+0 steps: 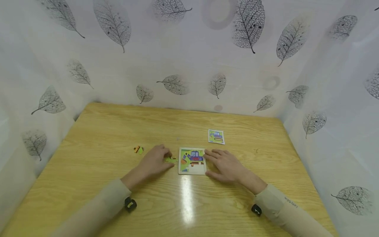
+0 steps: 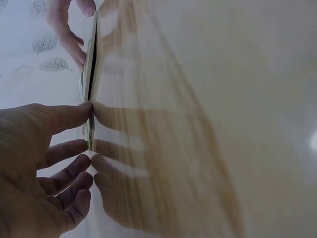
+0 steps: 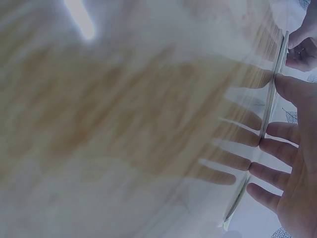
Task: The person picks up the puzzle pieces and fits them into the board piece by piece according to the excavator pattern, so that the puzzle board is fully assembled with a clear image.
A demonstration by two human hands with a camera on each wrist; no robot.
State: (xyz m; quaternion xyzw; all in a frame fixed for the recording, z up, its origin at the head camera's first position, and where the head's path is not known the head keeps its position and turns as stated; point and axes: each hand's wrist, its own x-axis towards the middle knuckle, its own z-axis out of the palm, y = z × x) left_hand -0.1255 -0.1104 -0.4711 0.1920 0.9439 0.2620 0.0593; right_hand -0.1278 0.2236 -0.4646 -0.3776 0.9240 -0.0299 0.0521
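Observation:
A square jigsaw puzzle board (image 1: pixel 196 169) with a picture of a blue and purple digger lies on the table, with a pale bare patch at its lower part. Just left of it, my left hand (image 1: pixel 155 160) pinches a green puzzle piece (image 1: pixel 170 160) between thumb and forefinger. In the left wrist view this piece (image 2: pixel 90 136) shows edge-on at the tabletop. My right hand (image 1: pixel 226 165) rests at the board's right edge, fingers spread and fairly straight. The right wrist view shows the board (image 3: pixel 270 99) edge-on by the right thumb and fingertips.
Further left on the table (image 1: pixel 118 125) lie loose puzzle pieces (image 1: pixel 138 150) in green, yellow and dark colours. A small picture card (image 1: pixel 216 136) of the digger lies behind the board to the right. White leaf-print curtains (image 1: pixel 189 59) surround the table's back and sides.

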